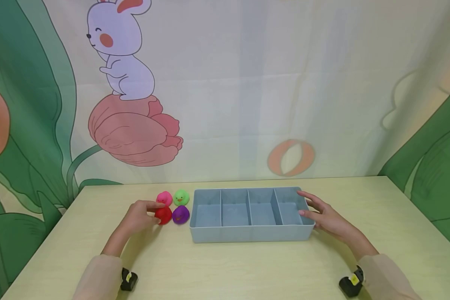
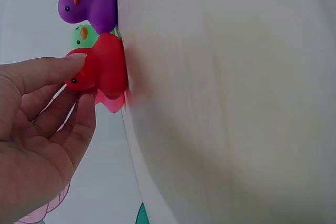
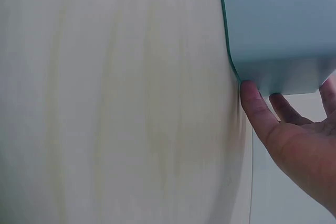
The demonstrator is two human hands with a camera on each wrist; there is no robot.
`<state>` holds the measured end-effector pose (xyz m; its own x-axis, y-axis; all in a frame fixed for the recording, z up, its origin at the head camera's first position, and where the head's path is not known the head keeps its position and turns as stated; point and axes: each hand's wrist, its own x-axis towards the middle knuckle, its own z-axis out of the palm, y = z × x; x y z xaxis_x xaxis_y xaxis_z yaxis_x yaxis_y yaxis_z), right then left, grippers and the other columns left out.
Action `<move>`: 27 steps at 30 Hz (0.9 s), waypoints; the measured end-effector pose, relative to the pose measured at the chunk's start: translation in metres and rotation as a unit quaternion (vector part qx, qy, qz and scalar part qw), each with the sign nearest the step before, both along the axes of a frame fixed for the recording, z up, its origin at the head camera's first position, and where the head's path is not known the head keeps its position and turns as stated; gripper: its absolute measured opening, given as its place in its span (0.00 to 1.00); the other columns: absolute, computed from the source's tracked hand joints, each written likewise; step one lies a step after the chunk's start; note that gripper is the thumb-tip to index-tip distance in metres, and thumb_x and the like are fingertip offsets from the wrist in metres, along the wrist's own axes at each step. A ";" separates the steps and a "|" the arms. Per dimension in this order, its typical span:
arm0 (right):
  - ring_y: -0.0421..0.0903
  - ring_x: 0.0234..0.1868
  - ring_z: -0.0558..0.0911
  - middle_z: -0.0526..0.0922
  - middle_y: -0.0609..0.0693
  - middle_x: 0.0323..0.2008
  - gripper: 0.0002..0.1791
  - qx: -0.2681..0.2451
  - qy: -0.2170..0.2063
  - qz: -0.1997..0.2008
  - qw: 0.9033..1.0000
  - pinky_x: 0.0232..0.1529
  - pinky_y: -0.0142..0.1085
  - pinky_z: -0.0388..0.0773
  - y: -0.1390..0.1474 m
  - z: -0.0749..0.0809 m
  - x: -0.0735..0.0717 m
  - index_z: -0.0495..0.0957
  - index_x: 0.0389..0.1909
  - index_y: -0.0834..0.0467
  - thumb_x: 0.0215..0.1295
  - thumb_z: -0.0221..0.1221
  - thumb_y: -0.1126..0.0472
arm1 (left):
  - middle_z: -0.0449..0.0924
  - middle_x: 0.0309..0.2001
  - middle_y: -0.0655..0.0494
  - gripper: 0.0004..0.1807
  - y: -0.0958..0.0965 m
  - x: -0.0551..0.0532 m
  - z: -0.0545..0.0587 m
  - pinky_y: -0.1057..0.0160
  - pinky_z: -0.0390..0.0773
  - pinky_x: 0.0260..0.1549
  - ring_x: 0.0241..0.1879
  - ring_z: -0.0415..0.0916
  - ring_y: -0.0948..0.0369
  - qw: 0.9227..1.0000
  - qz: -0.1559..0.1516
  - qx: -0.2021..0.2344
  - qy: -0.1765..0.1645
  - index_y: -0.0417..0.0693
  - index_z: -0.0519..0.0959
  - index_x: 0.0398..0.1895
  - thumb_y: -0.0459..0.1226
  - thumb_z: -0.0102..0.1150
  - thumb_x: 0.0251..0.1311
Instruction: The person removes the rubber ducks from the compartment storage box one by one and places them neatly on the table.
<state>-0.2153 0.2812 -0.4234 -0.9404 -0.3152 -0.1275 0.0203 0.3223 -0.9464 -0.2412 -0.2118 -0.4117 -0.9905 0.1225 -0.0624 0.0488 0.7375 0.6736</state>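
My left hand point(image 1: 139, 217) pinches a red rubber duck point(image 2: 108, 66) between thumb and fingers. The duck stands at table height on the left, its base at the tabletop in the left wrist view. Close around it are a purple duck point(image 1: 181, 215), a green duck point(image 1: 181, 197) and a pink duck point(image 1: 164, 198). At the right end of a grey-blue four-compartment box point(image 1: 249, 234), my right hand point(image 1: 330, 221) holds the end wall. Two of its digits reach over the rim, while other fingertips point(image 3: 251, 88) press the outside near the bottom.
The box sits on a pale wooden table point(image 1: 225, 271), just right of the ducks. Behind the table's back edge hangs a printed curtain point(image 1: 217, 104) with a rabbit and flowers. Black wrist cameras point(image 1: 128, 280) are strapped at both sleeves.
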 end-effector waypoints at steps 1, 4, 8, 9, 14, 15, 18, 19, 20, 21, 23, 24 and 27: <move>0.70 0.65 0.47 0.35 0.69 0.68 0.38 0.001 0.000 -0.001 1.000 0.52 0.55 0.68 0.000 0.000 0.000 0.44 0.71 0.52 0.65 0.53 0.55 | 0.77 0.47 0.38 0.23 -0.001 0.000 0.000 0.53 0.77 0.42 0.51 0.69 0.41 1.000 0.000 0.001 0.000 0.38 0.77 0.51 0.23 0.60 0.48; 0.71 0.65 0.47 0.35 0.69 0.68 0.38 0.005 -0.001 -0.004 1.000 0.53 0.56 0.67 -0.001 0.000 0.000 0.45 0.71 0.52 0.65 0.53 0.55 | 0.76 0.49 0.39 0.23 -0.002 0.000 0.000 0.50 0.75 0.44 0.53 0.68 0.42 1.000 0.005 0.008 0.001 0.40 0.76 0.52 0.25 0.60 0.49; 0.71 0.65 0.48 0.36 0.69 0.68 0.38 0.005 0.003 -0.004 1.000 0.53 0.57 0.66 -0.001 0.000 0.000 0.45 0.70 0.52 0.65 0.53 0.54 | 0.75 0.51 0.39 0.23 -0.004 0.001 -0.001 0.50 0.74 0.47 0.54 0.68 0.43 1.000 0.011 0.023 0.010 0.40 0.75 0.54 0.26 0.60 0.50; 0.70 0.65 0.48 0.36 0.69 0.68 0.38 0.004 0.004 -0.004 1.000 0.53 0.57 0.66 -0.001 0.000 0.000 0.45 0.70 0.52 0.65 0.53 0.54 | 0.75 0.52 0.39 0.23 -0.004 0.002 0.000 0.51 0.74 0.46 0.54 0.68 0.43 0.999 0.011 0.027 0.012 0.39 0.75 0.54 0.27 0.60 0.51; 0.69 0.63 0.55 0.40 0.70 0.67 0.36 0.013 0.024 -0.007 1.000 0.45 0.45 0.75 -0.001 -0.001 0.000 0.48 0.70 0.52 0.65 0.53 0.53 | 0.74 0.53 0.39 0.23 -0.003 0.005 0.001 0.56 0.78 0.42 0.52 0.70 0.43 0.998 0.014 0.049 0.022 0.37 0.74 0.54 0.27 0.60 0.51; 0.68 0.63 0.57 0.41 0.70 0.67 0.36 0.016 0.029 -0.011 0.999 0.44 0.43 0.75 -0.001 -0.001 0.000 0.49 0.70 0.52 0.65 0.53 0.53 | 0.74 0.53 0.39 0.23 -0.002 0.005 0.002 0.56 0.78 0.41 0.52 0.70 0.43 0.998 0.016 0.054 0.022 0.37 0.73 0.54 0.28 0.60 0.51; 0.67 0.62 0.59 0.45 0.68 0.67 0.35 0.020 0.037 -0.019 0.999 0.44 0.46 0.76 -0.001 0.000 0.002 0.51 0.69 0.53 0.65 0.53 0.52 | 0.73 0.54 0.39 0.24 0.000 0.008 0.004 0.57 0.78 0.42 0.52 0.70 0.42 0.997 0.019 0.065 0.022 0.37 0.72 0.55 0.28 0.60 0.52; 0.67 0.62 0.59 0.46 0.69 0.67 0.34 0.022 0.042 -0.018 0.999 0.46 0.48 0.75 -0.001 0.000 0.002 0.51 0.69 0.54 0.65 0.52 0.52 | 0.73 0.54 0.39 0.24 0.000 0.009 0.004 0.57 0.78 0.42 0.52 0.70 0.43 0.997 0.019 0.068 0.022 0.36 0.72 0.55 0.28 0.60 0.52; 0.67 0.62 0.59 0.47 0.69 0.67 0.34 0.025 0.046 -0.018 0.998 0.47 0.51 0.74 0.000 0.001 0.003 0.51 0.69 0.54 0.66 0.52 0.52 | 0.73 0.54 0.39 0.25 0.001 0.010 0.005 0.56 0.78 0.42 0.52 0.70 0.42 0.997 0.020 0.071 0.023 0.36 0.72 0.56 0.28 0.61 0.52; 0.67 0.62 0.60 0.48 0.68 0.66 0.33 0.026 0.048 -0.021 0.998 0.48 0.52 0.73 0.000 0.001 0.004 0.52 0.69 0.54 0.66 0.52 0.52 | 0.72 0.54 0.39 0.25 0.001 0.012 0.006 0.56 0.78 0.42 0.52 0.70 0.42 0.997 0.020 0.074 0.024 0.36 0.71 0.56 0.28 0.61 0.52; 0.67 0.62 0.60 0.50 0.68 0.66 0.33 0.031 0.057 -0.019 0.998 0.49 0.56 0.71 0.002 0.003 0.005 0.52 0.69 0.54 0.66 0.50 0.52 | 0.72 0.54 0.38 0.25 0.003 0.015 0.007 0.56 0.78 0.42 0.53 0.69 0.42 0.996 0.019 0.077 0.029 0.36 0.71 0.56 0.28 0.61 0.52; 0.67 0.62 0.60 0.51 0.68 0.66 0.33 0.034 0.062 -0.017 0.997 0.49 0.56 0.71 0.003 0.004 0.006 0.51 0.69 0.54 0.67 0.50 0.52 | 0.72 0.54 0.38 0.26 0.003 0.016 0.008 0.56 0.78 0.43 0.53 0.69 0.43 0.996 0.019 0.079 0.032 0.36 0.71 0.57 0.28 0.61 0.52; 0.67 0.62 0.60 0.54 0.67 0.65 0.32 0.038 0.067 -0.022 0.997 0.50 0.55 0.71 0.006 0.008 0.009 0.52 0.69 0.54 0.67 0.50 0.52 | 0.73 0.53 0.38 0.26 0.005 0.020 0.010 0.55 0.77 0.43 0.53 0.69 0.43 0.996 0.016 0.081 0.045 0.36 0.70 0.57 0.29 0.60 0.53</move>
<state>-0.2063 0.2869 -0.4150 -0.9632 -0.2681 -0.0208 -0.0899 0.3941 -0.9147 -0.2209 -0.2066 -0.4014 -0.9947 0.0928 0.0440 0.0924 0.6211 0.7783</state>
